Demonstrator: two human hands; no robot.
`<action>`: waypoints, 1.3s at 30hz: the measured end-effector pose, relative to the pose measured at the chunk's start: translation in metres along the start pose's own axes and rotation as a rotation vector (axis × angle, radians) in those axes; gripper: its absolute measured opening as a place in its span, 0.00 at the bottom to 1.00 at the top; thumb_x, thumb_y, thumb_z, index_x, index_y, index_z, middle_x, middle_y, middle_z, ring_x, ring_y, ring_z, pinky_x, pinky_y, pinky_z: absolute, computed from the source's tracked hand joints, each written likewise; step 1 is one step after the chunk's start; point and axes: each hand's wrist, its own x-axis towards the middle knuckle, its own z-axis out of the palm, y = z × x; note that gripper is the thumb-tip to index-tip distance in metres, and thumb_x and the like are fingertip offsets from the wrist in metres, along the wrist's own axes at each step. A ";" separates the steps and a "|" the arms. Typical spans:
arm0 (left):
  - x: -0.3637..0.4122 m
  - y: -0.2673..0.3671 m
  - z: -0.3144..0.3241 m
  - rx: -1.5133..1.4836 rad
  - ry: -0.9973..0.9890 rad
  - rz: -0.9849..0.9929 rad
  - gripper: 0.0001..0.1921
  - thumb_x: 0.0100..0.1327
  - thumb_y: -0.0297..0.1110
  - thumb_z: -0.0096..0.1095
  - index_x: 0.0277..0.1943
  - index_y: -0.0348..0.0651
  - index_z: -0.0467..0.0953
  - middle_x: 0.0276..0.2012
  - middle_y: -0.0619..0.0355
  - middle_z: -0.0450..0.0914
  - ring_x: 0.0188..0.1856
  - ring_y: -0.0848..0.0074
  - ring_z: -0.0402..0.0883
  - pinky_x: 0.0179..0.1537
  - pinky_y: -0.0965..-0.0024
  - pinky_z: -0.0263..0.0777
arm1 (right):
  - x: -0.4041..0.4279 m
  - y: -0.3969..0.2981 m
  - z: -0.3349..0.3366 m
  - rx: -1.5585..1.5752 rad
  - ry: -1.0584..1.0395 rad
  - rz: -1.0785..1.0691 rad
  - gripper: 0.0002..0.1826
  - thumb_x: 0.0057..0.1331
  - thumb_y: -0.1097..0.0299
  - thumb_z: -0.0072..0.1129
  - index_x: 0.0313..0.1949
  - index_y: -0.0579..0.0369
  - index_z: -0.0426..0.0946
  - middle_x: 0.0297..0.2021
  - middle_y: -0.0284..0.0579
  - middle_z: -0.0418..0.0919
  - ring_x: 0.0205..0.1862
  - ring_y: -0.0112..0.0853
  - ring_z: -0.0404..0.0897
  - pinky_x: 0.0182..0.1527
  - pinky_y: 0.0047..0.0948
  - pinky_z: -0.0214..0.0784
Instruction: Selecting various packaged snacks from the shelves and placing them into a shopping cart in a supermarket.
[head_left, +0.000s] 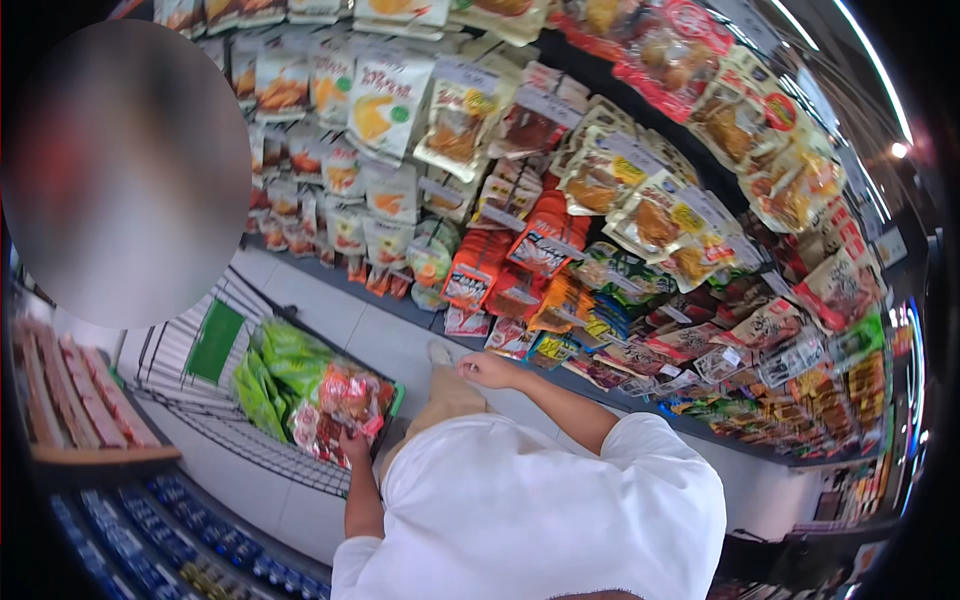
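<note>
My left hand (355, 445) is at the near end of a wire shopping cart (300, 474), with its fingers on the lower edge of a red and clear plastic food package (349, 397). The package lies over the cart's near side, and a dark red packaged food shows beneath it. Bright green plastic bags (289, 360) fill the cart beside it. My right hand (486, 370) hangs in front of my body with its fingers curled, apart from the shelf, and nothing shows in it.
Ahead and to the right, a display rack holds hanging bagged snacks (386, 101) and red-orange packets (474, 274). Pink packages (90, 397) sit on a stand at left; blue-capped goods (195, 517) line the lower left. A blurred patch covers the upper left. Tiled floor (337, 315) runs between.
</note>
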 end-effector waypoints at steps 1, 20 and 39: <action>-0.002 0.006 0.001 -0.005 -0.007 -0.023 0.31 0.49 0.24 0.64 0.59 0.25 0.65 0.51 0.43 0.75 0.52 0.64 0.75 0.54 0.68 0.68 | 0.001 -0.022 -0.024 -0.010 0.029 -0.001 0.11 0.63 0.65 0.53 0.40 0.59 0.77 0.34 0.48 0.80 0.36 0.35 0.79 0.40 0.33 0.71; 0.001 0.008 0.002 -0.373 -0.113 -0.303 0.26 0.56 0.20 0.60 0.59 0.29 0.65 0.52 0.46 0.73 0.49 0.65 0.76 0.48 0.69 0.73 | -0.022 -0.176 -0.491 -0.439 1.571 -0.108 0.43 0.56 0.52 0.63 0.59 0.74 0.56 0.57 0.67 0.63 0.59 0.48 0.65 0.62 0.38 0.55; -0.005 0.014 -0.001 -0.279 -0.016 -0.279 0.20 0.57 0.22 0.58 0.54 0.31 0.70 0.46 0.49 0.77 0.45 0.68 0.77 0.46 0.70 0.72 | -0.018 -0.234 -0.458 0.563 1.147 -0.479 0.10 0.69 0.67 0.50 0.45 0.59 0.73 0.33 0.35 0.77 0.33 0.21 0.77 0.33 0.23 0.73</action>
